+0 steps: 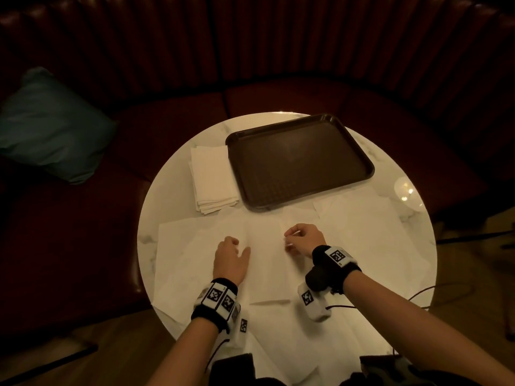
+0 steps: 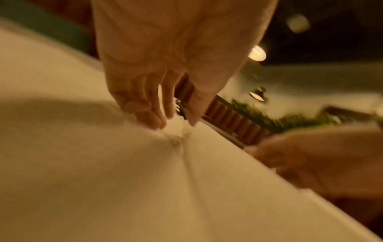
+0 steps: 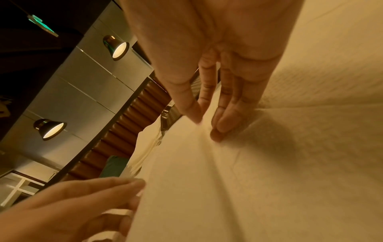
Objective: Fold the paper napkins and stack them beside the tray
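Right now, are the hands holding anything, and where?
Both hands pinch the unfolded napkin near its far edge: left hand at left, right hand at right.

I'm in a dim restaurant booth: curved tufted banquette (image 1: 278,45) from nine to three o'clock, round marble table (image 1: 172,174), pendant lamps (image 3: 118,47).

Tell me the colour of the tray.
Dark brown tray, with a dotted texture; the head view shows it best.
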{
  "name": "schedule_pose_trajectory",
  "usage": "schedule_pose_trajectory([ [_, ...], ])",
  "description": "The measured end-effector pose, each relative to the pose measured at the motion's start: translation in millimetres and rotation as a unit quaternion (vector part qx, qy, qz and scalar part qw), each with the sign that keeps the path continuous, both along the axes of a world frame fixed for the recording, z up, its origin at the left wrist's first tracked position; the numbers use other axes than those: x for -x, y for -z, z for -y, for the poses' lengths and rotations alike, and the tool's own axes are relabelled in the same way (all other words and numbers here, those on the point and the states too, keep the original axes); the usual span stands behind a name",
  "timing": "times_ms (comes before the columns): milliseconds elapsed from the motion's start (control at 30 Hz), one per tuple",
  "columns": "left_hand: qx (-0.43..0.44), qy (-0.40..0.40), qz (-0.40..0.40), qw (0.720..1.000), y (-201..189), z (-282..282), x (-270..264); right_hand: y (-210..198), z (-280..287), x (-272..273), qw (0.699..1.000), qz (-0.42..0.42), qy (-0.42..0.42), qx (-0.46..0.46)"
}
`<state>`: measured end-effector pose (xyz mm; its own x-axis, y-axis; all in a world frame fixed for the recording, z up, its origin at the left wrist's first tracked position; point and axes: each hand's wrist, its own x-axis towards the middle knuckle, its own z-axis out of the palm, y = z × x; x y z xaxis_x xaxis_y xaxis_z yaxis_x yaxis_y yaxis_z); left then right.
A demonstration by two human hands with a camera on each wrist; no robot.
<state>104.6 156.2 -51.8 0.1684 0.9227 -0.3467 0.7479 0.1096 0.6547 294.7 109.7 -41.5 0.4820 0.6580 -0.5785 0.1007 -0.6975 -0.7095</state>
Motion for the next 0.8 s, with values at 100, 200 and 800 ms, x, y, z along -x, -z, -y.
schedule_pose_trajectory([
  [100, 0.005, 0.059, -0.063, 0.996, 5, 0, -6, 3, -1, 2, 0.999, -0.026, 0.034, -0.023],
  [200, 0.010, 0.072, -0.107, 0.992, 6, 0, -12, 5, -1, 5, 1.000, -0.013, 0.013, -0.025],
  [800, 0.087, -0.082, 0.382, 0.916, -54, -37, 5, -37, -33, 9, 0.977, -0.090, -0.004, -0.195],
])
